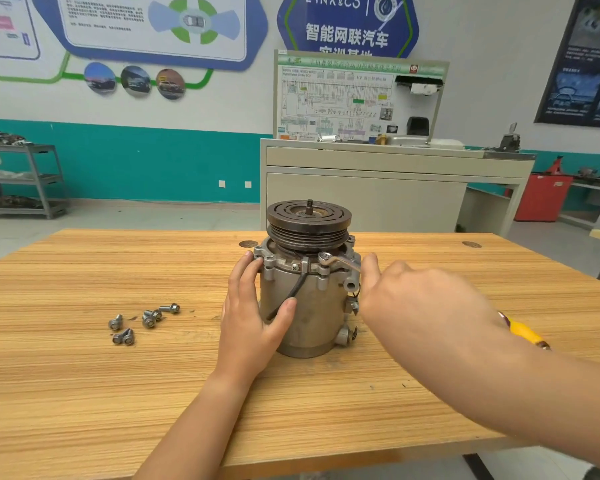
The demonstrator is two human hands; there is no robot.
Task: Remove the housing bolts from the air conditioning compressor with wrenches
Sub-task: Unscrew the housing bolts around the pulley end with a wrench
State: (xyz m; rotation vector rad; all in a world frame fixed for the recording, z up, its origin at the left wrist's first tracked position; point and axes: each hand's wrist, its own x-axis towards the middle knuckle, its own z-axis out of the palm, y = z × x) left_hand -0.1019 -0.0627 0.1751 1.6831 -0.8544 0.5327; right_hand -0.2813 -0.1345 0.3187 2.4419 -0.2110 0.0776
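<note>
Counter (84,375): wood-grain top, carries everything listed below it. Cabinet (361,199): pale, stands on the floor behind the counter's far edge, with a wiring-diagram board (336,102) upright on it. Shelf rack (39,178): grey metal, far left against the teal wall, well apart from the counter. Compressor (312,306): stands near the middle of the counter on its rear end, long axis vertical, the dark grooved pulley (309,220) at the top and the shaft stub pointing straight up; a black cable (297,289) runs down the front of the housing. My left grip (253,323): laid against the housing's left side, fingers straight and reaching up to the flange, thumb spread across the front and touching the cable; it covers that flank from view. My right grip (413,296): just right of the flange, fingers curled round the handle of the wrench (340,260), whose ring end sits over a bolt head on the front of the flange, its shaft lying level and pointing right. My right forearm crosses over a yellow-handled tool (525,332) lying on the counter, hiding most of it. Loose bolts (146,318): small cluster lying on the counter left of the compressor, apart from my left grip.
</note>
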